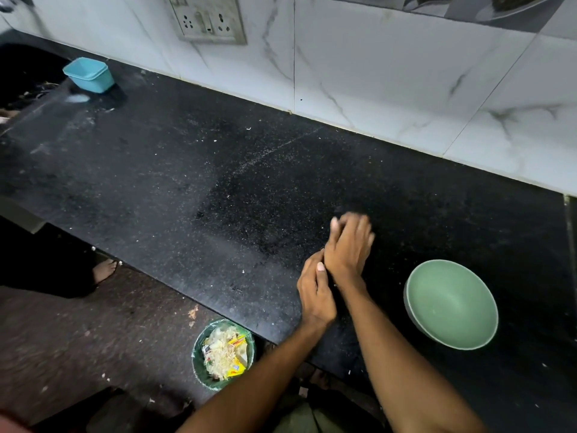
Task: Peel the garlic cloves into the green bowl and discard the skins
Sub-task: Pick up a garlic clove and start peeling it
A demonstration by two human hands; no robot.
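Note:
The green bowl [451, 303] stands empty on the black counter [218, 182], near its front edge at the right. Just left of the bowl my two hands meet above the counter. My right hand [349, 245] lies across my left hand [315, 295], its fingers stretched out and blurred. The thumb of my left hand rests against my right wrist, and its fingers run under my right palm, mostly hidden. I see no garlic clove in either hand, in the bowl or on the counter. Tiny pale flecks dot the counter.
A green bin [223, 351] full of pale skins and yellow wrappers stands on the floor below the counter edge. A blue tub [89, 75] sits at the far left by the dark sink [25, 73]. Another person's bare foot [104, 270] is on the floor at left.

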